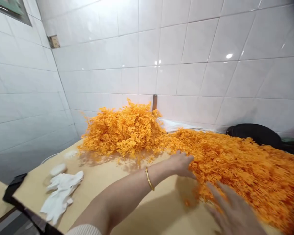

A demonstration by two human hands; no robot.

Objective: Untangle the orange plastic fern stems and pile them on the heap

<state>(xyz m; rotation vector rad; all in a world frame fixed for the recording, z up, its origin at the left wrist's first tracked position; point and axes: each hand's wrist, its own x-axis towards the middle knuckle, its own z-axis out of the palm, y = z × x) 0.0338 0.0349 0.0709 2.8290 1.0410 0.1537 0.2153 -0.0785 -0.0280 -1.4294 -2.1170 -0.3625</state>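
Observation:
A long heap of feathery orange plant sprigs (235,160) spreads over the right of the table. My left hand (182,164), with a gold bangle (149,179) on its wrist, reaches to the heap's left edge; its fingers are stretched out and touch the sprigs. Lower right, my right hand (231,209) is blurred, fingers spread, beside the near edge of the same heap. Neither hand shows anything gripped. A separate, taller mound of orange sprigs (127,130) stands toward the back, left of my left hand.
White gloves (61,192) lie at the table's left, near a small white rounded object (58,169). A black round item (254,133) rests behind the heap by the tiled wall (171,42). A black strap (26,209) hangs at the left corner of the tan table (93,182).

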